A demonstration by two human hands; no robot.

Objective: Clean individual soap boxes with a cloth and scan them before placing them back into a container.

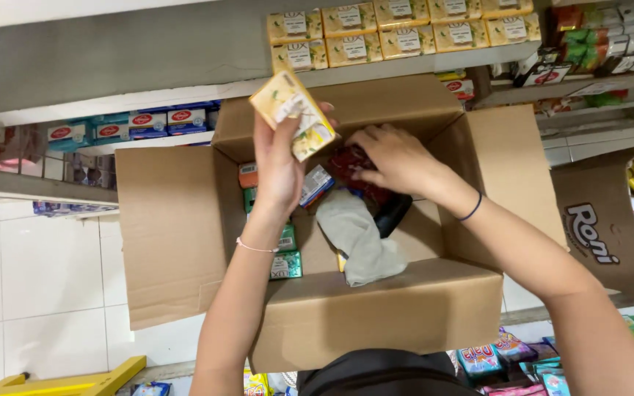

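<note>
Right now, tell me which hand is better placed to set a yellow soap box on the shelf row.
Left, I'd judge. The left hand already holds a yellow soap box raised toward the shelf row; the right hand is down inside the cardboard box.

The open box (185,227) sits in front of the shelf (111,66). Inside the box, small soap packs (286,264) lie along its left wall, a cloth (357,238) lies at its middle, and a pouch (354,165) lies behind the cloth. More soap boxes (405,29) stand on the shelf behind the box.

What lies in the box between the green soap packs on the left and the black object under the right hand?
In the head view, a crumpled grey cloth lies between the green soap packs and the black object.
</note>
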